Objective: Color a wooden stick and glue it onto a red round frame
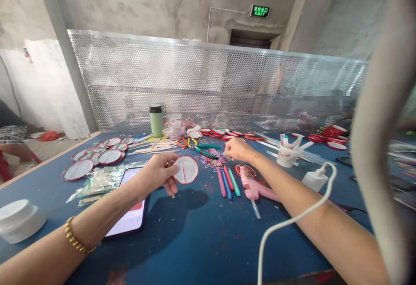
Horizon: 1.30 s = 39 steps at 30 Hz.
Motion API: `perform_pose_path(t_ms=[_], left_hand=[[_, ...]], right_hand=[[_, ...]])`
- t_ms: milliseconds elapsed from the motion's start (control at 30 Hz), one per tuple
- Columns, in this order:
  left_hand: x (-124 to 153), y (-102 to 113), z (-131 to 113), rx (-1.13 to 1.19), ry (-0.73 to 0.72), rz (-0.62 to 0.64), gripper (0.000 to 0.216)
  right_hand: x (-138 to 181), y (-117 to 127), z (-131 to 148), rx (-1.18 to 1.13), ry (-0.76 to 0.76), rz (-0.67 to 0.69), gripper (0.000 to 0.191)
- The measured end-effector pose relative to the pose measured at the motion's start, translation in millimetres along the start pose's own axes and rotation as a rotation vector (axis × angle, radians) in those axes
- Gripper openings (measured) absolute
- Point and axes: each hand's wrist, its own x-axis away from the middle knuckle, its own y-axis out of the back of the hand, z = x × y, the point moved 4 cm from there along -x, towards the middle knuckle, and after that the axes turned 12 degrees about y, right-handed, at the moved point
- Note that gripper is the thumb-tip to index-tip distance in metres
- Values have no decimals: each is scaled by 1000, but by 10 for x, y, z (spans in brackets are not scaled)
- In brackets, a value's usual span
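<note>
Thumb and fingers of my left hand [164, 173] close on a small round white disc with a red rim [188, 173], held above the table; a thin line runs across its face. My right hand [238, 150] reaches to a pile of pink and purple bits of string [208, 159], fingertips pinched together. Whatever sits in that pinch is too small to name. Just below the pile lie several coloured marker pens [230, 183]. A pink hot glue gun [255, 187] with a clear glue stick rests under my right forearm, its nose near a red round piece [245, 171].
A phone [130, 207] lies beneath my left forearm. White cable [292, 220] loops at the right. Red-rimmed discs [110, 157] are heaped left and back. A green tumbler [156, 121], pliers [208, 149], a cup of pens [287, 155] and a white jar [21, 220] stand around.
</note>
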Motion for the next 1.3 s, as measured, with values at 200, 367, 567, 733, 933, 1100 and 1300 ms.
perform_pose_path(t_ms=[200,367,567,733,933,1100,1300], left_hand=[[12,-3,-8,-9,-5,2,28],[8,-16,-14,-8,-3,11,31],[32,-22,-35,-26,0,-9,26],[85,-31,-81,-37,11,-26,21],[106,-55,-95,-39,24,-35,20],[112,-57,-107,-48,19,-33,17],[61,-33,-70,-44,-17,-1,22]], right_hand=[[-5,-67,-39,-30,-12,81,21],[-9,-63,-154,-21,9,117,24],[4,52,-363,167,-66,96,15],[58,-28,-394,278,-65,216,23],[54,-127,-271,330,-15,191,23],[3,16,-340,239,-10,108,12],[82,437,-278,-69,66,-15,13]])
